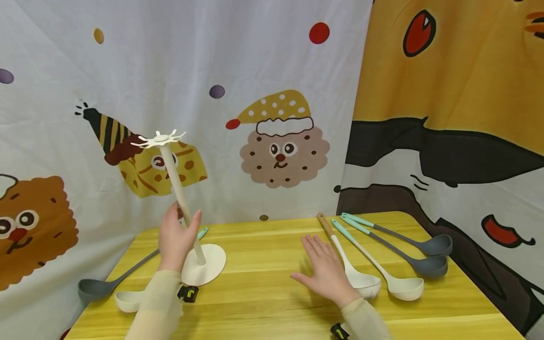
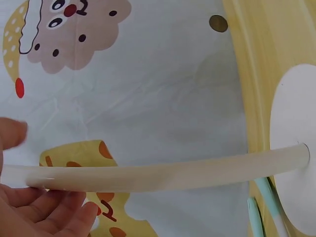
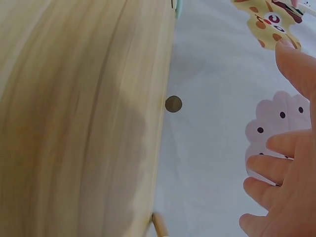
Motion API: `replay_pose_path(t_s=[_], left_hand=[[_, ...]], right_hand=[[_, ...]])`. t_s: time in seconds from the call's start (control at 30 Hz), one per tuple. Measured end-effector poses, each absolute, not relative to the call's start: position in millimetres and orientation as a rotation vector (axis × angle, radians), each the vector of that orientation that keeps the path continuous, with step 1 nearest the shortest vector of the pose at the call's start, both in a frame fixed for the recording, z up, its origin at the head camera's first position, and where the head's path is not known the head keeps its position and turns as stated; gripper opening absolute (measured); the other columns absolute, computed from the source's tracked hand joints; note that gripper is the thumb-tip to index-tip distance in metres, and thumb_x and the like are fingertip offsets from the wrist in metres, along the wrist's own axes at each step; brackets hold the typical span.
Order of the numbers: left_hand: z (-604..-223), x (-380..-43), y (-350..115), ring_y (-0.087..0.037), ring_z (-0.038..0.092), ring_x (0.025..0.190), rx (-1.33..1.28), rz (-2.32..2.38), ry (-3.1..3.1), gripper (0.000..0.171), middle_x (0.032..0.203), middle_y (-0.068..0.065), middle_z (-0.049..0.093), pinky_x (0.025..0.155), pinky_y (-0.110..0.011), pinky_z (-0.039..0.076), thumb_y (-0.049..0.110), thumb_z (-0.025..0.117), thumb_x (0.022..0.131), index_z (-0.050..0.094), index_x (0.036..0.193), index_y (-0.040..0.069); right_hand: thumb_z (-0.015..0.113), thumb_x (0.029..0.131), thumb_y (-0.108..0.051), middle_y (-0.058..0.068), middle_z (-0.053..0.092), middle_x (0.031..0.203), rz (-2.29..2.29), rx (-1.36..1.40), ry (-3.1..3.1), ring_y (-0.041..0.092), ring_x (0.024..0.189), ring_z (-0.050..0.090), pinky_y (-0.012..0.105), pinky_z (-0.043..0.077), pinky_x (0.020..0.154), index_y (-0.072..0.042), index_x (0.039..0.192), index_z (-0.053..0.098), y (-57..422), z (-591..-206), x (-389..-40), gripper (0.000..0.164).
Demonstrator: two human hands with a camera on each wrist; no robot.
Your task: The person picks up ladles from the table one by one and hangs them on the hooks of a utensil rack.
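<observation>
A cream utensil stand (image 1: 173, 177), with a ring of hooks on top and a round base (image 1: 214, 269), stands on the left half of the table. My left hand (image 1: 176, 243) is around its pole at mid-height. In the left wrist view, loosely bent fingers (image 2: 64, 210) touch or nearly touch one side of the pole (image 2: 148, 177), while the thumb stays apart from it. My right hand (image 1: 325, 271) is spread above the table, palm down, holding nothing. Beside it lies a white ladle with a wooden handle (image 1: 327, 225).
Right of that ladle lie a white ladle with a mint handle (image 1: 405, 288) and two grey ladles (image 1: 429, 267) with mint grips. A grey ladle (image 1: 95, 289) and a white ladle bowl (image 1: 126, 301) lie at the left, partly behind my arm. A printed curtain (image 1: 272, 42) hangs behind the table.
</observation>
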State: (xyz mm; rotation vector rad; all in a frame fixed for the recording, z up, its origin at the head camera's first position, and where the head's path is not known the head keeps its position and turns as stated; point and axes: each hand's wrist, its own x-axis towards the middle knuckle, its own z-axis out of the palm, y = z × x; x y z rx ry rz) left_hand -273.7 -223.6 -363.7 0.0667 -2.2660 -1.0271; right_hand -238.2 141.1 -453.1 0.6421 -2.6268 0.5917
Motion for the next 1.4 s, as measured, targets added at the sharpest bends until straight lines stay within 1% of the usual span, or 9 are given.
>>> replay_pose_path(t_s=[0.2,0.27,0.33,0.4,0.67,0.8,0.93,1.13,1.4], left_hand=[[-362,-277,-225,-0.038,0.061,0.089,0.104,-1.017,-2.238,0.032,0.1,-0.021,0.064,0.075,-0.053,0.05,0.024,0.065,0.097,0.06,0.115,-0.002],[-363,-279,-227,-0.037,0.062,0.086,0.114,-1.014,-2.232,0.027,0.097,-0.02,0.065,0.074,-0.052,0.05,0.021,0.064,0.098,0.062,0.111,-0.003],[-362,-280,-229,-0.038,0.062,0.086,0.121,-1.017,-2.226,0.024,0.095,-0.021,0.065,0.074,-0.052,0.05,0.018,0.063,0.098,0.062,0.109,-0.003],[-362,-280,-230,-0.038,0.061,0.087,0.124,-1.012,-2.222,0.023,0.096,-0.022,0.065,0.075,-0.052,0.049,0.016,0.063,0.098,0.062,0.11,-0.004],[-363,-278,-225,-0.039,0.062,0.088,0.117,-0.963,-2.211,0.02,0.097,-0.021,0.066,0.073,-0.053,0.049,0.014,0.065,0.097,0.063,0.109,-0.002],[-364,-278,-217,-0.038,0.063,0.089,0.069,-0.958,-2.203,0.019,0.097,-0.021,0.067,0.074,-0.053,0.049,0.014,0.066,0.096,0.064,0.108,-0.002],[-365,-276,-206,-0.038,0.065,0.089,0.006,-0.951,-2.197,0.018,0.095,-0.021,0.068,0.074,-0.053,0.051,0.01,0.068,0.095,0.065,0.105,-0.003],[-365,-275,-183,-0.036,0.066,0.086,-0.085,-0.946,-2.191,0.017,0.093,-0.019,0.068,0.071,-0.052,0.054,0.008,0.071,0.092,0.065,0.104,-0.003],[-361,-274,-149,-0.034,0.067,0.086,-0.195,-0.993,-2.173,0.019,0.092,-0.016,0.068,0.07,-0.049,0.056,0.01,0.072,0.092,0.066,0.106,-0.001]], right_hand=[[0.067,0.085,-0.06,0.016,0.033,0.156,0.588,0.632,-2.665,0.037,0.145,0.026,0.057,0.014,0.116,-0.003,0.153,0.032,137,-456,-239,0.096],[0.069,0.085,-0.058,0.016,0.033,0.156,0.583,0.631,-2.674,0.036,0.145,0.026,0.057,0.014,0.116,-0.003,0.153,0.032,136,-457,-240,0.095],[0.07,0.085,-0.057,0.015,0.033,0.156,0.585,0.631,-2.682,0.036,0.145,0.025,0.057,0.014,0.116,-0.003,0.153,0.032,135,-458,-240,0.095],[0.071,0.085,-0.055,0.015,0.033,0.156,0.595,0.633,-2.683,0.036,0.145,0.025,0.058,0.015,0.116,-0.003,0.153,0.032,134,-458,-239,0.094],[0.065,0.086,-0.062,0.014,0.032,0.157,0.591,0.644,-2.676,0.036,0.145,0.026,0.058,0.016,0.115,-0.004,0.154,0.031,136,-457,-238,0.096],[0.067,0.085,-0.061,0.014,0.033,0.157,0.591,0.645,-2.66,0.037,0.145,0.027,0.057,0.015,0.116,-0.004,0.154,0.031,137,-454,-237,0.096],[0.069,0.085,-0.059,0.015,0.033,0.156,0.602,0.647,-2.657,0.037,0.144,0.027,0.058,0.016,0.115,-0.004,0.154,0.031,138,-454,-236,0.096],[0.074,0.084,-0.051,0.015,0.034,0.156,0.623,0.648,-2.64,0.038,0.144,0.027,0.059,0.015,0.115,-0.002,0.153,0.033,139,-453,-237,0.094],[0.066,0.086,-0.061,0.019,0.035,0.154,0.569,0.639,-2.634,0.041,0.143,0.028,0.061,0.016,0.114,0.0,0.152,0.034,147,-447,-236,0.095]])
